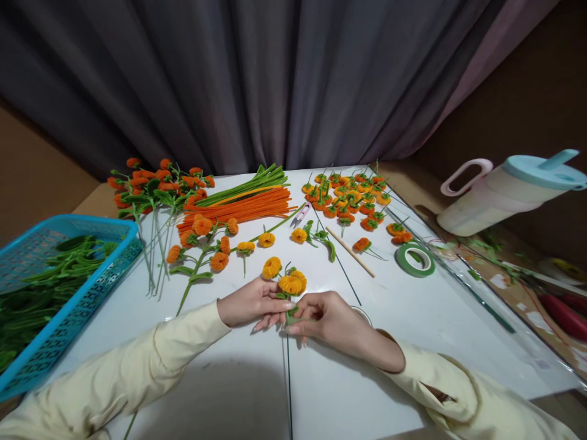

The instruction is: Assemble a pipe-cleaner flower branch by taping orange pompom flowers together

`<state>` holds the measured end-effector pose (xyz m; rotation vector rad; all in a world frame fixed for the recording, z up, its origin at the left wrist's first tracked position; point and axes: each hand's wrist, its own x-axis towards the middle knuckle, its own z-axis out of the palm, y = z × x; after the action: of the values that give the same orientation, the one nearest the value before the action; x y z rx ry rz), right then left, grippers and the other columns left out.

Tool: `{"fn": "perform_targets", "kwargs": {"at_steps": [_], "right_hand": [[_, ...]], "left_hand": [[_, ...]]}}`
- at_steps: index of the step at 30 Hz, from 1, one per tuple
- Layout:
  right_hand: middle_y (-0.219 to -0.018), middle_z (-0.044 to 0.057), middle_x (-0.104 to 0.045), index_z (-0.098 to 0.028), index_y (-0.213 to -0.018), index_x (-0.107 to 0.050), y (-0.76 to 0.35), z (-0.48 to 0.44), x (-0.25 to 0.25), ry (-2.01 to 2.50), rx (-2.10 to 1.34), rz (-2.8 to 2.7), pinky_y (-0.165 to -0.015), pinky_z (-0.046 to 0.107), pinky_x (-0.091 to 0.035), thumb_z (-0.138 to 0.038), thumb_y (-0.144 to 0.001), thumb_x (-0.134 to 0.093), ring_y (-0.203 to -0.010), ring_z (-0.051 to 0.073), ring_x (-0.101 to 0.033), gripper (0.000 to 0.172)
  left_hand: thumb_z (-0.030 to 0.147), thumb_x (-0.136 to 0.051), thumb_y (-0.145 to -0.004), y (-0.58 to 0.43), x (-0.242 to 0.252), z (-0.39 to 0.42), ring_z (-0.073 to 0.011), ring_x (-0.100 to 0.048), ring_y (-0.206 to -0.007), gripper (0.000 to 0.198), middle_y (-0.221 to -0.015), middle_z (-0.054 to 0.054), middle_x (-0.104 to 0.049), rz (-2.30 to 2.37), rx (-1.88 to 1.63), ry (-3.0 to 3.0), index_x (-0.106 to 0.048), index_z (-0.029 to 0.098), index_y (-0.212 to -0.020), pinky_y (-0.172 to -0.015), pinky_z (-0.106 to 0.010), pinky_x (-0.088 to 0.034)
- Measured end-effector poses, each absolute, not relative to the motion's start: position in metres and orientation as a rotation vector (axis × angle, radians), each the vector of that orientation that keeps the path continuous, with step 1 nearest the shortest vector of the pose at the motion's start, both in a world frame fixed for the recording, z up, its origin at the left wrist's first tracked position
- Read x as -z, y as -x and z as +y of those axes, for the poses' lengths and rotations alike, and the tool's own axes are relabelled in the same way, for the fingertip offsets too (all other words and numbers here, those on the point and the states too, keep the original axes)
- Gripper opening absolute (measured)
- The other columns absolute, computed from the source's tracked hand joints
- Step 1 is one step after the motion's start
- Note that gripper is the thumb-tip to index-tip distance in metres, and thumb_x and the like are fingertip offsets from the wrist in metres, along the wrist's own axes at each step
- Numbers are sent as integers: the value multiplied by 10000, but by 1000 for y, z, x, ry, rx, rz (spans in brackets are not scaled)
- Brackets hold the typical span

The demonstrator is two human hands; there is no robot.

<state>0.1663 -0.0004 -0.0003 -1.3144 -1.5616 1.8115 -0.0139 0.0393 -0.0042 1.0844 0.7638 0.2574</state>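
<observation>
My left hand (250,302) and my right hand (328,321) meet at the middle of the white table (413,311). Both pinch a stem (288,366) topped by small yellow-orange pipe-cleaner pumpkins (292,282) with green leaves. The thin dark stem runs down toward me between my cream sleeves. My right fingers are closed on a green wrap just under the pumpkins. A further yellow pumpkin (271,267) sits at the upper left of the cluster.
A blue basket (68,305) of green pieces stands at left. Finished orange sprigs (156,183), orange and green pipe cleaners (243,205), several loose pumpkins (348,195), snips (300,215), a wooden stick (351,252) and green tape (415,260) lie beyond. A lidded jug (509,189) stands right.
</observation>
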Motion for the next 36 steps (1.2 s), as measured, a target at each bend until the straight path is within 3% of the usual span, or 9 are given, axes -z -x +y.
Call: {"fn": "perform_targets", "kwargs": {"at_steps": [3,9,14,21,30,36], "right_hand": [[-505,-3,-585,-134,-661,-587,-166,-2,-4,1357,-1781,-1604,-434,193,-297,-452,-697,-656,-425,73,-405,327],[-472,-20,-550,-124,-706,-611,-169,0,-10,1358,-1773,-1650,-428,182,-286,-332,-747,-616,-411,65,-378,213],[-458,-29,-500,-107,-710,-647,-171,0,-9,1217,-1888,-1641,-417,194,-247,-388,-789,-565,-405,58,-313,303],[-470,-44,-446,-126,-676,-568,-171,1,-8,1148,-1891,-1646,-451,195,-280,-410,-810,-540,-439,68,-355,315],[-541,-42,-376,-122,-724,-583,-171,-2,-12,1248,-1593,-1998,-451,201,-241,-303,-864,-440,-494,74,-292,269],[-503,-57,-377,-125,-727,-541,-173,2,-12,1111,-1903,-1760,-435,197,-229,-393,-860,-472,-458,63,-299,308]], "left_hand": [[415,-652,-708,15,7,39,-30,-410,-285,320,-450,52,-532,757,-256,-1096,-540,117,-675,-265,-132,-310],[396,-638,-728,14,4,39,-33,-411,-291,308,-454,38,-542,755,-249,-1125,-543,114,-648,-266,-137,-297],[374,-642,-728,14,6,39,-40,-421,-294,293,-462,26,-555,752,-267,-1115,-548,109,-646,-265,-147,-300],[357,-652,-727,16,10,39,-39,-428,-316,279,-484,21,-550,708,-314,-1084,-561,96,-688,-275,-144,-304],[377,-652,-724,17,13,41,-39,-439,-327,305,-501,11,-562,685,-300,-1093,-553,95,-663,-294,-148,-322],[355,-661,-721,16,9,36,-22,-401,-332,285,-523,11,-575,677,-364,-1060,-547,98,-677,-311,-153,-280]]}}
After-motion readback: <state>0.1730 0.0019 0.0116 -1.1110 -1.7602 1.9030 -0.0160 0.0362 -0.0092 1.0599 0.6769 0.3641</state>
